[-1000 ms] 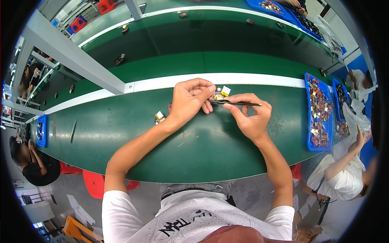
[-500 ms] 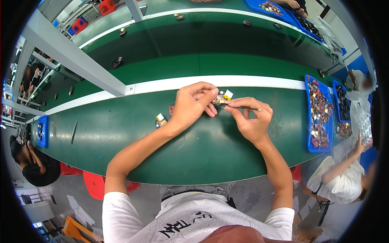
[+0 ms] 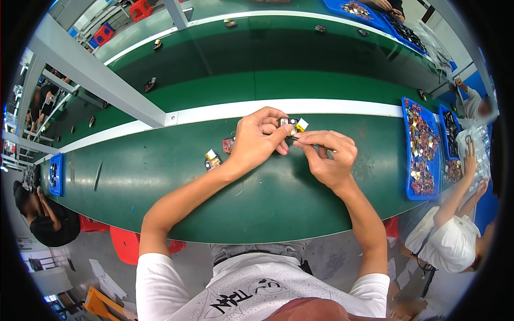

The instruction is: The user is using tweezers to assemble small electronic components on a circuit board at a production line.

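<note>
My left hand point(image 3: 259, 138) pinches a small dark-cased electronic unit point(image 3: 289, 121) over the green worktable point(image 3: 289, 208). A yellow-and-white piece point(image 3: 302, 125) sticks out at the unit's right side. Held like a pen in my right hand point(image 3: 332, 159) is a thin dark tool point(image 3: 321, 146), its tip at the unit's lower edge; I cannot make out its exact kind. Beside my left wrist lies a similar unit point(image 3: 212, 160) with a white-and-yellow part, and just above it a reddish one point(image 3: 228, 145). My fingers cover part of the held unit.
A blue tray point(image 3: 423, 197) of small reddish and gold parts stands at right, beside another blue tray of black pieces point(image 3: 451, 128). Beyond the white rail point(image 3: 214, 111), several units sit on a green belt point(image 3: 257, 48). Thin tweezers-like metal point(image 3: 98, 174) lies left. Co-workers sit on both sides.
The held unit has tipped, showing more of its dark case, and my right hand has shifted slightly left. Belt units have slid left. The co-worker at right has raised an arm by the plastic bag.
</note>
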`<state>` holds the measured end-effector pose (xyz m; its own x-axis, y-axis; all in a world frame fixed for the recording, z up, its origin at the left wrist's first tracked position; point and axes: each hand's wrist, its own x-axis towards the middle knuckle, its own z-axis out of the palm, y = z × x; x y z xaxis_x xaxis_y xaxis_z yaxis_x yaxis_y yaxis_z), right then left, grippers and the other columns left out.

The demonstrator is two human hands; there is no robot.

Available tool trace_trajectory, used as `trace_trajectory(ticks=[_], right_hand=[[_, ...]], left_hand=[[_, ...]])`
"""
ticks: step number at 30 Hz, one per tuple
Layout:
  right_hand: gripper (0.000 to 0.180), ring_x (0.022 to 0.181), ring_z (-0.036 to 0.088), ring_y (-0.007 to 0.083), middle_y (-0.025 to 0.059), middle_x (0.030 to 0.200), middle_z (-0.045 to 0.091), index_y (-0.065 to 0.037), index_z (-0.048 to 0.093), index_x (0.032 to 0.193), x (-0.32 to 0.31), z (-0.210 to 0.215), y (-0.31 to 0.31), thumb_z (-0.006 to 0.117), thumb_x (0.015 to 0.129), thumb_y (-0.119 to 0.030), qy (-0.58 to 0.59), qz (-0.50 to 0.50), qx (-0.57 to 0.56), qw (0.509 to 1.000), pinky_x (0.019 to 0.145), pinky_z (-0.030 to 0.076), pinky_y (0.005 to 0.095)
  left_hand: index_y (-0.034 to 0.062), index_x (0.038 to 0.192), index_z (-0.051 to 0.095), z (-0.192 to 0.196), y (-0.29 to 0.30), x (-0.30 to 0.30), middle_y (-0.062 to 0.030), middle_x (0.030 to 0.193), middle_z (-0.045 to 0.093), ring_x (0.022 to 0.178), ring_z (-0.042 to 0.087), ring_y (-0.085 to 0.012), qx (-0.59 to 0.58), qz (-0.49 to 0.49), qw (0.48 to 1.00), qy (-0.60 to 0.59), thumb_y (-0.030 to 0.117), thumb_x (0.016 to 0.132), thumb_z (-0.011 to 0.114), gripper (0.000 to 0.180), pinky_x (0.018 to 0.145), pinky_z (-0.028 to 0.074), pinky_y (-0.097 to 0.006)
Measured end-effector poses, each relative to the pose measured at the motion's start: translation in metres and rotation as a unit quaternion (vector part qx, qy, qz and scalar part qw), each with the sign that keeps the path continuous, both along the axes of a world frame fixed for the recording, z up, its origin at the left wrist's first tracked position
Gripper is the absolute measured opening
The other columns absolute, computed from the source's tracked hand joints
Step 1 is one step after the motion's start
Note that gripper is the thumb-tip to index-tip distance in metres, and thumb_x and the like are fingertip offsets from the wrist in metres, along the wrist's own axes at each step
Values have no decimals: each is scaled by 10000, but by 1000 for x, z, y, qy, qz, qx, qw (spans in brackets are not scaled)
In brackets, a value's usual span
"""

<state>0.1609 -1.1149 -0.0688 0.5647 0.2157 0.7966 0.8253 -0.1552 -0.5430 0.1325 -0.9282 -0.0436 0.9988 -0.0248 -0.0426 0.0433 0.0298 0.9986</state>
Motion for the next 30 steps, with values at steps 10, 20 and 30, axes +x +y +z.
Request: trace_trajectory(ticks=[10, 20, 30], right_hand=[[155, 432, 426, 69, 36, 867, 784, -43, 748, 847, 9, -10, 0, 839, 743, 29, 62, 6, 4, 998, 441, 339, 232], [156, 455, 415, 36, 46, 908, 785, -14, 753, 900, 14, -3, -4, 823, 774, 44, 101, -37, 65, 992, 453, 338, 205], [191, 440, 407, 50, 41, 869, 777, -27, 764, 920, 12, -6, -3, 834, 757, 42, 72, -31, 34, 996, 453, 345, 216]], left_hand=[[-96, 1040, 630, -4, 6, 13, -113, 761, 691, 581, 690, -149, 115, 44, 992, -24, -2, 937, 666, 144, 509, 553, -268], [-126, 1117, 639, 6, 163, 104, -178, 857, 722, 688, 744, -217, 431, 206, 879, 1, 102, 921, 712, 310, 588, 604, -356], [25, 936, 763, 37, 115, 15, -69, 864, 737, 728, 594, -146, 485, -178, 856, 0, 134, 817, 809, 167, 666, 475, -331]])
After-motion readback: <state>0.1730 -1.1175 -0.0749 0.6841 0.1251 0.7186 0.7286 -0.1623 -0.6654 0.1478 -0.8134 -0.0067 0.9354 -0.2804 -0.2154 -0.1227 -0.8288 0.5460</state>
